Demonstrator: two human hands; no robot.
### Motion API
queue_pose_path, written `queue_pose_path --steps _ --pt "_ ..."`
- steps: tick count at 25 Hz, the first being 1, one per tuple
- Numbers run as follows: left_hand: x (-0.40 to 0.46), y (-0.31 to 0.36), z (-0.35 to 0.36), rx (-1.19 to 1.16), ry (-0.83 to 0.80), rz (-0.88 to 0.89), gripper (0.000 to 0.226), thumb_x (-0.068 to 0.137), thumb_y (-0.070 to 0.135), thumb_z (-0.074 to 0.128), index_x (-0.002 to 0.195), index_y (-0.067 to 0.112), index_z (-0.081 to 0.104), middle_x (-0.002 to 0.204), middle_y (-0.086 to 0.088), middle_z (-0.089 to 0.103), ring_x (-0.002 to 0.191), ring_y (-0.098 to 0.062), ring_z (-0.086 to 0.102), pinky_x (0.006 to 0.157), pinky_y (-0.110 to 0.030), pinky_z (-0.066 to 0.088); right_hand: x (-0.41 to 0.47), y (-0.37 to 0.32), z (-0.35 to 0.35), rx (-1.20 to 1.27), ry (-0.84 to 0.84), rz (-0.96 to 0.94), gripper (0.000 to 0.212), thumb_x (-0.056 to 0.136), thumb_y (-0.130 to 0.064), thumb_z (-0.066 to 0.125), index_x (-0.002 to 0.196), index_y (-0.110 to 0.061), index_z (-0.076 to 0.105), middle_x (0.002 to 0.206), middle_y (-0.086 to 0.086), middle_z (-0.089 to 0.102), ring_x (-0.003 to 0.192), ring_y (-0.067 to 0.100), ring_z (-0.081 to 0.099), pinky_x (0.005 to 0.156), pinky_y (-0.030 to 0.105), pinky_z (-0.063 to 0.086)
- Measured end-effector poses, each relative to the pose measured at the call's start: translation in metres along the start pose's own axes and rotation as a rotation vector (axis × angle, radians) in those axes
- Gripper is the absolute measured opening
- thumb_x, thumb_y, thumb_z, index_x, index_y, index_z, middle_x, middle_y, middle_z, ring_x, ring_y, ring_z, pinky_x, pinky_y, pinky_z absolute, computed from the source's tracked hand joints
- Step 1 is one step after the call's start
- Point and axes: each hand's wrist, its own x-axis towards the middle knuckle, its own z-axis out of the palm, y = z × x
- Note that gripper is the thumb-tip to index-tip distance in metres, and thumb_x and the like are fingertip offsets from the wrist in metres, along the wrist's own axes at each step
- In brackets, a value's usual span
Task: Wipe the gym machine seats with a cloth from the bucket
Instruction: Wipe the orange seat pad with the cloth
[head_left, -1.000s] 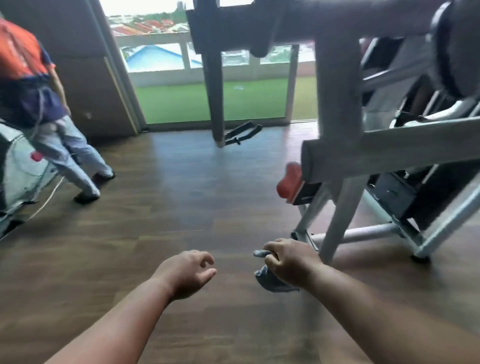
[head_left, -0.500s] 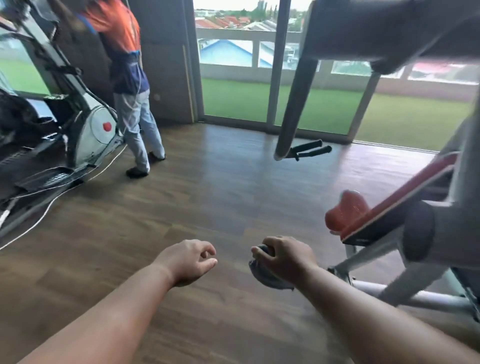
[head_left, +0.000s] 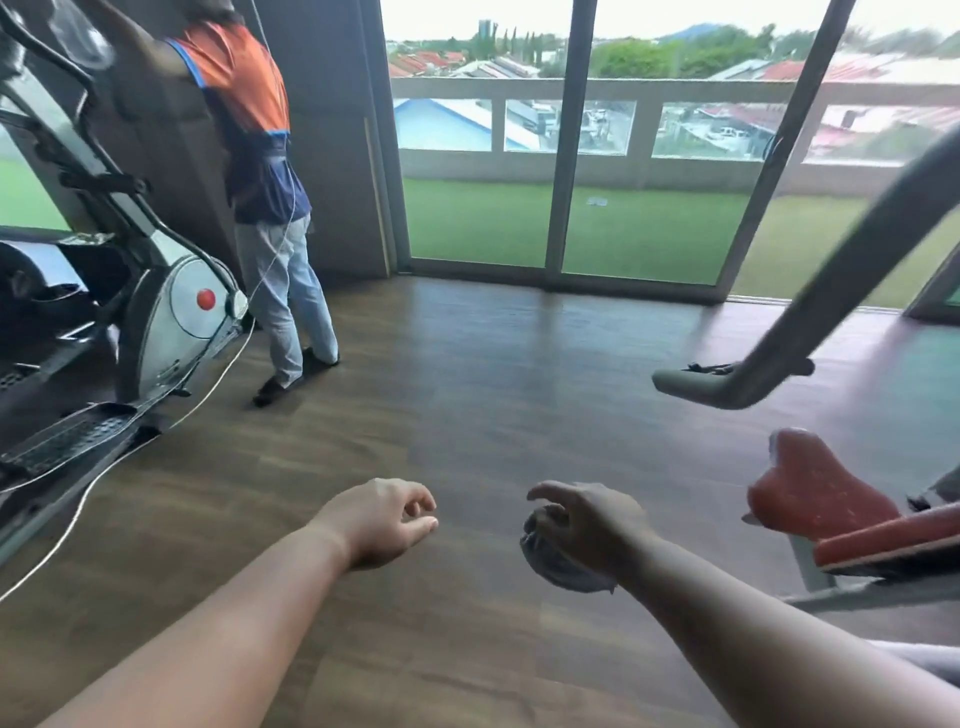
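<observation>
View has swung left since the earlier frame: red seat (head_left: 821, 499) now at 3 o'clock, elliptical machine (head_left: 156, 291) fuller at 9. Right hand (head_left: 587, 525) still bunches grey cloth (head_left: 556, 564), index finger now extended. Left hand (head_left: 382, 519) unchanged, loosely curled, holding nothing. Person in orange (head_left: 249, 156) nearer at 11.

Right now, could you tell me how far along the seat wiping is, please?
Done: a cloth is already out; no bucket is in view. In hand: the right hand grips the bunched grey cloth above the dark wood floor, while the left hand hangs loosely curled and holds nothing. Left: the red padded machine seat on the right is not being touched; I cannot tell whether it has been wiped.
</observation>
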Motion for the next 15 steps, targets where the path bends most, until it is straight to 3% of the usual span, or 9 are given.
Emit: queue_pose_path --steps 2,6,10,15 --pt "0.038 -0.021 -0.025 -0.011 -0.016 0.044 0.025 0.089 0.051 0.059 0.109 0.037 0.065 0.100 0.019 0.065 0.089 0.001 0.061 0.089 -0.026 0.050 0.039 -0.014 0.003 0.042 -0.024 0.000 0.030 0.091 -0.052 0.048 0.119 -0.054 0.057 0.116 -0.014 0.067 0.107 0.015 0.062 0.078 0.027 0.046" --pt "0.119 -0.033 -0.052 -0.018 -0.053 0.122 0.022 0.089 0.049 0.061 0.106 0.036 0.067 0.095 0.018 0.066 0.084 0.004 0.061 0.085 -0.022 0.050 0.109 -0.004 0.006 0.149 -0.040 0.026 0.020 0.089 -0.052 0.053 0.108 -0.049 0.060 0.107 -0.014 0.068 0.097 0.014 0.062 0.073 0.028 0.048" --pt "0.221 -0.031 -0.078 0.011 -0.093 0.153 0.024 0.087 0.053 0.059 0.105 0.039 0.066 0.092 0.023 0.064 0.082 0.010 0.058 0.082 -0.020 0.049 0.203 0.039 0.011 0.170 -0.021 0.070 0.028 0.083 -0.062 0.058 0.106 -0.047 0.060 0.098 -0.013 0.069 0.091 0.012 0.062 0.068 0.026 0.043" --pt "0.362 -0.025 -0.129 0.021 -0.040 0.123 0.025 0.087 0.054 0.059 0.106 0.040 0.065 0.094 0.022 0.064 0.087 0.004 0.060 0.086 -0.025 0.051 0.350 0.099 0.007 0.157 0.013 0.063 0.035 0.078 -0.069 0.057 0.104 -0.046 0.059 0.095 -0.013 0.068 0.091 0.013 0.062 0.066 0.025 0.041"
